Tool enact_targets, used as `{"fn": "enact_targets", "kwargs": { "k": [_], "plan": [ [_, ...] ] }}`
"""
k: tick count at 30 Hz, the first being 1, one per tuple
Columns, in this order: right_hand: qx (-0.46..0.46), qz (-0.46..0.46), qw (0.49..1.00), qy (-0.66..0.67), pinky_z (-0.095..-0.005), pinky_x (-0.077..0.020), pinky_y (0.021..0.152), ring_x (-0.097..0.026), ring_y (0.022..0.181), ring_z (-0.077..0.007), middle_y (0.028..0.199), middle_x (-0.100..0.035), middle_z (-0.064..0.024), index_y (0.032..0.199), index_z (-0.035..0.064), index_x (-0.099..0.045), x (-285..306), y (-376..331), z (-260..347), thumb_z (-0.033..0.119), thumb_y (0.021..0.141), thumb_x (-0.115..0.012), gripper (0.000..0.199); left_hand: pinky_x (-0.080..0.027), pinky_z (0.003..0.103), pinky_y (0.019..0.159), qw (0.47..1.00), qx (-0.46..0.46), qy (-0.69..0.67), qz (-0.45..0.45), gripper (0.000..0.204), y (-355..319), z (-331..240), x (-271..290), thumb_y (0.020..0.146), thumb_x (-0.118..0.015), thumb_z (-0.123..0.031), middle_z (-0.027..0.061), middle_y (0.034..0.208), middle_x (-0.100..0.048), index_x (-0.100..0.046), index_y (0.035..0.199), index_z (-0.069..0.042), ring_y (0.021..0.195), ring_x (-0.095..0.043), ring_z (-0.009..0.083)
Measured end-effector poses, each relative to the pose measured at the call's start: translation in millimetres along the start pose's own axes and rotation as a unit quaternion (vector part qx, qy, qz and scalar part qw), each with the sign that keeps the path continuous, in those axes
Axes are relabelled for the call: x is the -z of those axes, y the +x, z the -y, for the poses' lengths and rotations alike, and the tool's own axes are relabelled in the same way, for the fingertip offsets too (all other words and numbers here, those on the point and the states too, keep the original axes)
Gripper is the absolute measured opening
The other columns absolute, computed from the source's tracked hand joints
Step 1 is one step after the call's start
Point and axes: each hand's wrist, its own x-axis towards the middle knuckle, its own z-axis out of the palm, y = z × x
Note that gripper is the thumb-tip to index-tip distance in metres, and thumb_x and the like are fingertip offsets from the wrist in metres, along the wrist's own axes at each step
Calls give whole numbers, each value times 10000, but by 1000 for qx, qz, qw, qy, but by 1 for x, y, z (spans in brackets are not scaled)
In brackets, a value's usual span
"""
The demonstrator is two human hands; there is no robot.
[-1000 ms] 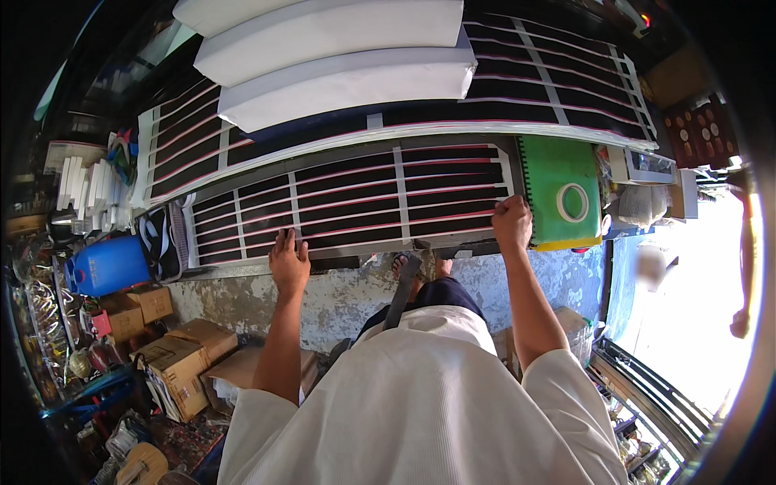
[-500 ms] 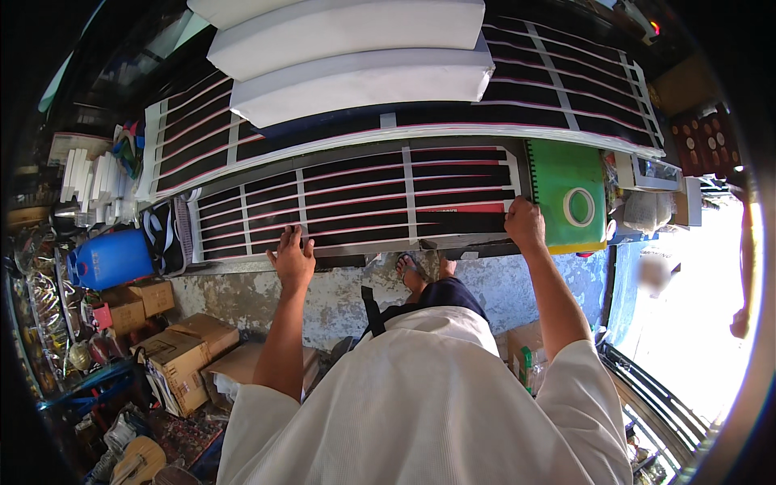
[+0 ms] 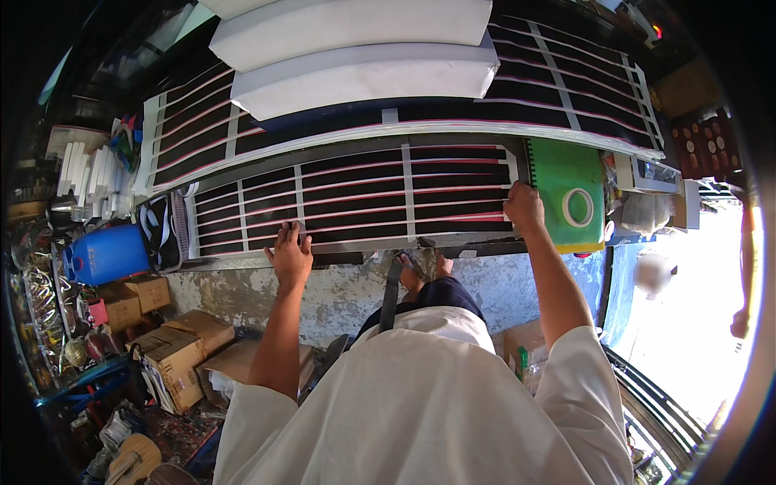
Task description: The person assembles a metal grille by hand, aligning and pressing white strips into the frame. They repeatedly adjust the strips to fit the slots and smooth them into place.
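Note:
Rows of long black strips with white and red edges (image 3: 347, 196) lie side by side on a grey work surface, crossed by pale grey bands (image 3: 408, 186). My left hand (image 3: 291, 252) rests on the near edge of these rows, left of their middle, fingers spread and holding nothing. At the right end of the nearer rows, my right hand (image 3: 525, 208) is closed, its fingers pinched at the end of a black strip. The fingertips there are partly hidden. Just right of that hand lies a green spiral-bound book (image 3: 558, 182) with a roll of white tape (image 3: 577, 208) on it.
Beyond the rows, a raised stack of similar striped sheets (image 3: 529, 121) carries long white boxes (image 3: 364, 77). A blue plastic container (image 3: 109, 256) stands at the left. Cardboard boxes (image 3: 174, 360) sit low at the left, near a weathered wall (image 3: 339, 287).
The right end of a near black strip has shifted, covering most of the red area that showed beside my right hand. My right hand has moved slightly away from me; my left stays nearly in place.

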Motion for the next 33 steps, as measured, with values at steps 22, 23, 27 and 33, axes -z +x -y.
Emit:
{"fn": "enact_targets", "kwargs": {
  "k": [22,23,27,33],
  "plan": [
    [342,-98,918,174,-492,-554,1024,-677,1167,-356,1229,-680,-104,1165,72,-774,-68,-93,113,70,899,-831,272,-565,490,1066,920,-291,-228,-129,369,-25,-158,-11,1022,-782,-139,156,1373,-695,-727,1366,-18,1256,-656,389],
    [336,-97,920,178,-493,-552,1025,-674,1166,-357,1227,-675,-103,1167,74,-775,-72,-94,117,70,898,-831,275,-566,491,1055,917,-303,-226,-125,359,-19,-170,-11,1013,-783,-128,156,1347,-697,-730,1350,-16,1232,-657,387],
    [315,-99,931,155,-496,-540,998,-657,1137,-349,1203,-641,-90,1173,95,-782,-81,-94,122,106,886,-841,293,-566,491,1020,916,-323,-214,-107,312,-9,-197,-14,981,-785,-87,156,1263,-697,-742,1279,-6,1162,-654,382],
    [323,-141,926,137,-503,-525,942,-652,1089,-347,1170,-619,-93,1116,108,-745,-85,-94,126,103,844,-844,289,-561,492,1003,925,-307,-205,-94,305,-2,-202,-19,940,-803,-60,144,1203,-694,-756,1237,-5,1140,-645,377]
  ]
}}
